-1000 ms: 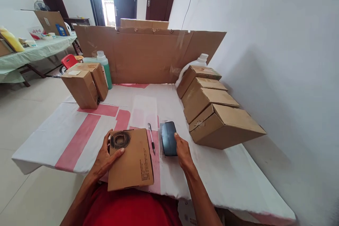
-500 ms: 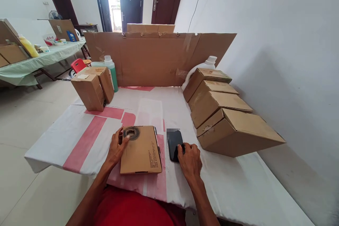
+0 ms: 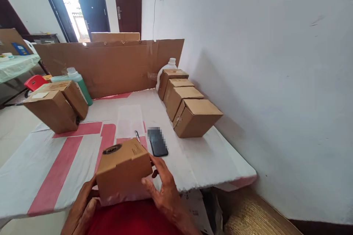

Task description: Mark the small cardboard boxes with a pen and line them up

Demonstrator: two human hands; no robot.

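Observation:
A brown cardboard box [image 3: 124, 176] is at the table's near edge, with its front face turned toward me. On its top are a dark ring-shaped mark [image 3: 112, 149] and small printed text. My left hand [image 3: 82, 205] holds the box's lower left side, its fingers partly hidden. My right hand [image 3: 164, 187] is at the right side, fingers against the edge and thumb by the front face. Just beyond the box lie a black phone [image 3: 160, 147], its screen partly blurred out, and a pen [image 3: 137, 135].
Several cardboard boxes [image 3: 197, 119] stand in a row on the right, with a white jug [image 3: 171, 64] behind them. Two boxes [image 3: 55, 112] and a green bottle [image 3: 82, 88] stand left. A cardboard panel [image 3: 118, 66] crosses the table's [image 3: 190, 161] far side; a wall is at right.
My right hand has left the phone and moved to the box's right side. My left hand has shifted down the left side. The box is closer and tilted, and the view has swung right.

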